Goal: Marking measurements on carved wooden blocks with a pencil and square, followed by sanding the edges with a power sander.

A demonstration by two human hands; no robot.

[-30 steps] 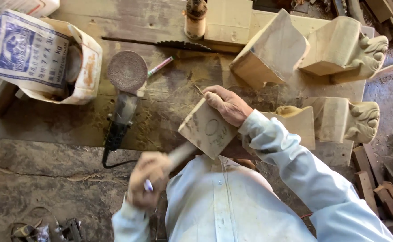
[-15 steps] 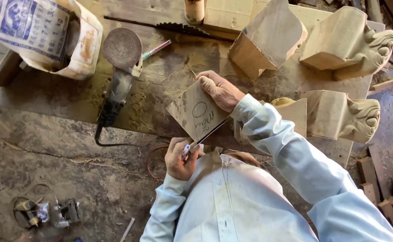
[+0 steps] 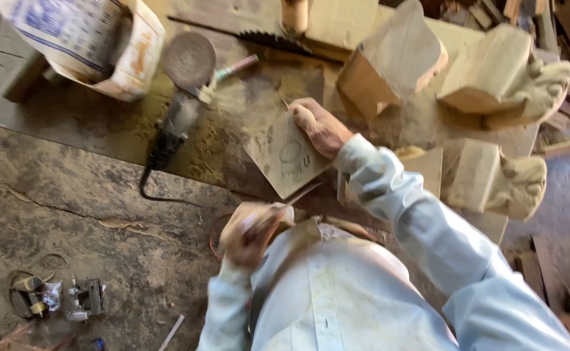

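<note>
Wood block (image 3: pixel 285 153) steadied and marked at the bench.
Right hand (image 3: pixel 320 125) presses flat on its top edge; left hand (image 3: pixel 249 231), below, grips a pencil (image 3: pixel 291 198) touching its lower edge.

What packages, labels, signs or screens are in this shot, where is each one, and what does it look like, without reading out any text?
Printed sack: top left on the workbench, slumped open, white with blue print and rusty orange stains.
Pencil marking on the wood block: centre, under the right hand, a drawn oval with scribbles beneath it on pale wood.
No signs or screens are in view.
</note>
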